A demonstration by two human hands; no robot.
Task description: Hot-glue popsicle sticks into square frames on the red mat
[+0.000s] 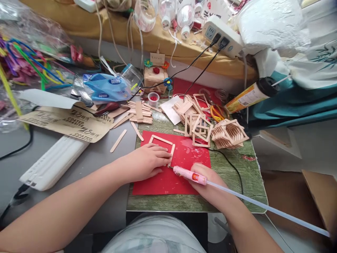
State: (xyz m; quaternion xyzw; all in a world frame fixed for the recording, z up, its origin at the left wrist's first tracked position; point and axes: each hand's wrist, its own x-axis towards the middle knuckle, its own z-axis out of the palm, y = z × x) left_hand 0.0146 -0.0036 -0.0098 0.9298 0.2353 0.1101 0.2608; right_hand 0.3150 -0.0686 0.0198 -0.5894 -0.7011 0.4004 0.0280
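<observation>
A square frame of wooden craft sticks (162,139) lies on a red sheet (158,188). My left hand (149,161) rests flat over the frame's left and lower part, its fingers stretched toward the right-hand stick and hiding some of the sticks. My right hand (204,175) is wrapped round a pink glue gun (188,174), whose tip is at the lower right corner of the frame. A long translucent glue stick (263,204) comes out of the gun's back end and reaches to the lower right.
Loose sticks (139,112) lie behind the sheet, and stacked stick frames (228,133) stand at its back right. A black cord (233,158) curves across the green board (247,179). Sandpaper (65,121), a tissue pack (107,88) and a tilted cup (247,96) are further out.
</observation>
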